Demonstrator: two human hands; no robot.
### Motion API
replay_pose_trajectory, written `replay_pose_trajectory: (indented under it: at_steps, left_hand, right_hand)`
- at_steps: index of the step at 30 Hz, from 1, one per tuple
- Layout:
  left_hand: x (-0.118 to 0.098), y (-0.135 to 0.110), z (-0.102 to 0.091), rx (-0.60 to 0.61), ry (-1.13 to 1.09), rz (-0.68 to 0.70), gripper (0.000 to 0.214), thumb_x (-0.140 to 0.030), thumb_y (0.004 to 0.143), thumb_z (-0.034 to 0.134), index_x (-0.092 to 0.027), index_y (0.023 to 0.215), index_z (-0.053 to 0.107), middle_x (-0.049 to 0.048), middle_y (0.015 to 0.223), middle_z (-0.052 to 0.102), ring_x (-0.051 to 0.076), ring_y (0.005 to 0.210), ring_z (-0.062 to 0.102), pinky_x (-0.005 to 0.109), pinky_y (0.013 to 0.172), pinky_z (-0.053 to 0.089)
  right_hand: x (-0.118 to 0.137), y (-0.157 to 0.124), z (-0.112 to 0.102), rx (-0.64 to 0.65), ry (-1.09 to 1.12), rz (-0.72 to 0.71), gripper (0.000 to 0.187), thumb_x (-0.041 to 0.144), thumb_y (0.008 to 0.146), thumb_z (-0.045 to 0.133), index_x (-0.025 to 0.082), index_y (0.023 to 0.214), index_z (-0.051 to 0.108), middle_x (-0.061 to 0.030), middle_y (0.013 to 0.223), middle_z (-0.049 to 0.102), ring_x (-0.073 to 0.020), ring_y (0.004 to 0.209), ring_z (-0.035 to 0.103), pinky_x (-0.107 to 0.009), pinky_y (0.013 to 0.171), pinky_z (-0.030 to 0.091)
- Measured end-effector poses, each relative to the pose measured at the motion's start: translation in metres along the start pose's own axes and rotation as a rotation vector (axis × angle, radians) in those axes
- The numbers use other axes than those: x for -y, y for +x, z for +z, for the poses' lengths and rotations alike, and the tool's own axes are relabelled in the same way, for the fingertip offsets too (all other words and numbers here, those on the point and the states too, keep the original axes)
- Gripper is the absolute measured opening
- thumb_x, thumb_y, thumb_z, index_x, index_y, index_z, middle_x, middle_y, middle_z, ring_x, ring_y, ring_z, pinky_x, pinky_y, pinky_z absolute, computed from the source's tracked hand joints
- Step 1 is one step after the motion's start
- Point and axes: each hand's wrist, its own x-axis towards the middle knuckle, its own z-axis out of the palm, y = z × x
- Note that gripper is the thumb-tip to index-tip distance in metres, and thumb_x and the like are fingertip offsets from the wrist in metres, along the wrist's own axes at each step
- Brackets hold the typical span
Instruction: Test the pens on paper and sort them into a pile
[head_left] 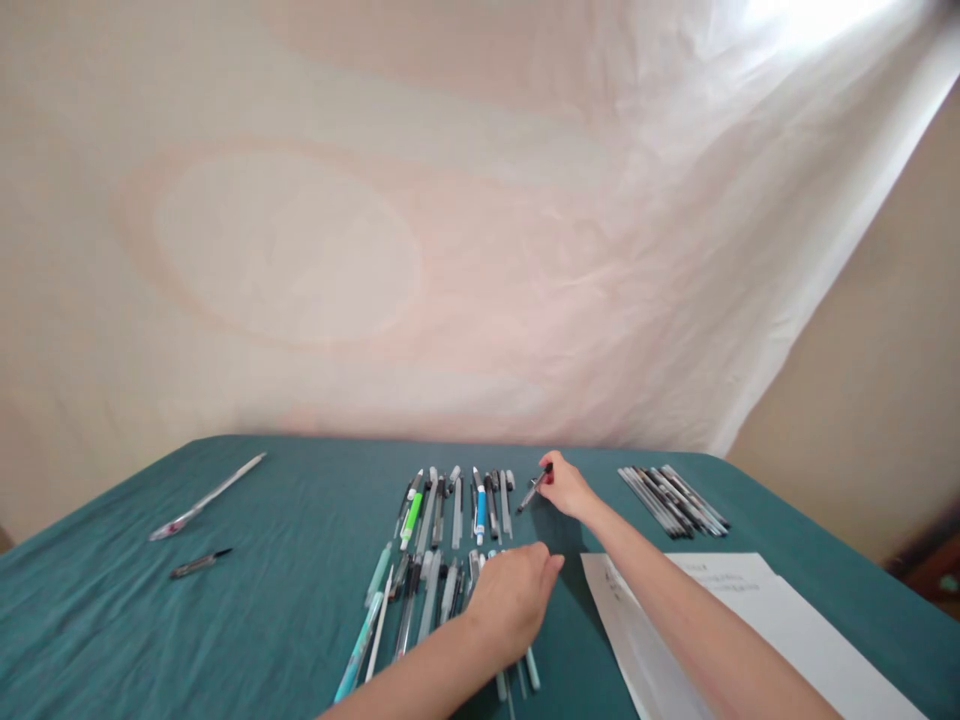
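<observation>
Between the fingers of my right hand (564, 486) is a clear pen with a dark end (534, 488), held slanted just right of the far row of pens. That far row lies side by side and includes a green pen (412, 520) and a blue-and-white pen (481, 515). My left hand (517, 592) is closer to me, over the right part of a nearer row of pens, and covers some of them. Its fingers are curled together, and what they hold, if anything, is hidden. A teal pen (360, 645) lies at the left end of the nearer row.
White paper sheets (795, 630) with handwriting lie under my right forearm. Beyond them at the right is a bundle of pencil-like sticks (673, 500). On the left of the green cloth (285, 600) lie a long white pen-like stick (210, 497) and a short dark-ended pen (199, 564).
</observation>
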Motion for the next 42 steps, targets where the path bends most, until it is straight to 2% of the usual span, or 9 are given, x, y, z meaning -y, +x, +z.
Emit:
replay_pose_trajectory:
  at_steps: [3, 6, 10, 14, 21, 28, 32, 35, 42]
  left_hand:
    - [0.005, 0.003, 0.004, -0.092, -0.245, -0.037, 0.051, -0.045, 0.089, 0.013, -0.017, 0.068, 0.049, 0.0021, 0.064, 0.056, 0.014, 0.061, 0.054, 0.024, 0.056, 0.038]
    - [0.009, 0.006, 0.01, -0.133, -0.511, -0.061, 0.046, -0.046, 0.088, 0.02, -0.017, 0.066, 0.048, -0.0003, 0.06, 0.053, 0.012, 0.059, 0.053, 0.022, 0.056, 0.039]
    - [0.011, 0.01, 0.017, -0.104, -0.899, -0.102, 0.026, -0.034, 0.086, 0.035, -0.014, 0.098, 0.046, 0.0044, 0.085, 0.06, 0.011, 0.065, 0.058, 0.023, 0.059, 0.044]
    - [0.011, 0.013, 0.02, -0.15, -1.115, -0.091, 0.034, -0.029, 0.084, 0.04, -0.013, 0.114, 0.038, 0.0103, 0.099, 0.058, 0.013, 0.077, 0.06, 0.026, 0.064, 0.047]
    - [0.012, 0.016, 0.018, -0.231, -1.132, -0.073, 0.023, -0.033, 0.076, 0.054, -0.013, 0.085, 0.058, 0.0052, 0.078, 0.062, 0.015, 0.072, 0.058, 0.026, 0.067, 0.045]
    - [0.021, 0.023, 0.011, -0.438, -1.381, -0.318, 0.023, -0.032, 0.068, 0.065, -0.014, 0.08, 0.057, 0.0003, 0.069, 0.059, 0.011, 0.066, 0.055, 0.022, 0.061, 0.043]
    - [0.027, 0.026, 0.008, -0.383, -1.693, -0.411, 0.021, -0.028, 0.067, 0.067, -0.014, 0.077, 0.055, 0.0003, 0.067, 0.058, 0.008, 0.063, 0.054, 0.019, 0.06, 0.043]
    - [0.027, 0.025, 0.009, -0.357, -1.783, -0.411, 0.018, -0.023, 0.068, 0.068, -0.012, 0.075, 0.055, 0.0011, 0.065, 0.058, 0.006, 0.059, 0.053, 0.017, 0.06, 0.044]
    - [0.021, 0.023, 0.011, -0.326, -1.798, -0.376, 0.017, -0.023, 0.069, 0.068, -0.012, 0.074, 0.056, 0.0017, 0.066, 0.059, 0.006, 0.06, 0.053, 0.016, 0.061, 0.045]
  right_hand:
    - [0.004, -0.023, -0.016, 0.024, 0.1, -0.027, 0.032, 0.016, 0.065, 0.058, 0.02, 0.092, 0.042, 0.0036, 0.066, 0.057, -0.0128, 0.061, 0.056, -0.023, 0.057, 0.041]
    - [0.011, -0.05, -0.031, 0.016, 0.286, -0.042, 0.031, 0.02, 0.067, 0.056, 0.021, 0.094, 0.039, 0.0017, 0.073, 0.059, -0.0132, 0.065, 0.058, -0.024, 0.059, 0.044]
    - [0.026, -0.085, -0.043, 0.063, 0.625, 0.033, 0.032, 0.023, 0.068, 0.058, 0.023, 0.092, 0.037, 0.0009, 0.076, 0.06, -0.0137, 0.067, 0.059, -0.025, 0.061, 0.045]
    - [0.043, -0.11, -0.041, 0.153, 0.746, 0.067, 0.032, 0.027, 0.07, 0.06, 0.023, 0.092, 0.038, 0.0008, 0.078, 0.058, -0.0137, 0.069, 0.058, -0.026, 0.063, 0.045]
    - [0.05, -0.12, -0.022, 0.14, 0.734, -0.02, 0.03, 0.029, 0.072, 0.062, 0.022, 0.09, 0.039, 0.0037, 0.07, 0.054, -0.0115, 0.064, 0.053, -0.022, 0.057, 0.042]
    - [0.053, -0.128, -0.026, 0.024, 0.55, -0.102, 0.025, 0.033, 0.081, 0.053, 0.022, 0.101, 0.042, -0.0002, 0.081, 0.057, -0.0117, 0.065, 0.054, -0.024, 0.061, 0.043]
    - [0.059, -0.136, -0.029, 0.035, 0.571, -0.102, 0.027, 0.037, 0.089, 0.033, 0.019, 0.094, 0.052, 0.0022, 0.065, 0.05, -0.0079, 0.048, 0.046, -0.022, 0.048, 0.038]
    - [0.06, -0.138, -0.028, -0.027, 0.572, -0.086, 0.026, 0.038, 0.088, 0.038, 0.017, 0.089, 0.054, 0.004, 0.057, 0.045, -0.0069, 0.043, 0.042, -0.02, 0.041, 0.034]
    - [0.061, -0.139, -0.026, -0.138, 0.611, -0.048, 0.018, 0.037, 0.082, 0.051, 0.02, 0.086, 0.046, 0.001, 0.065, 0.058, -0.0073, 0.044, 0.047, -0.018, 0.04, 0.037]
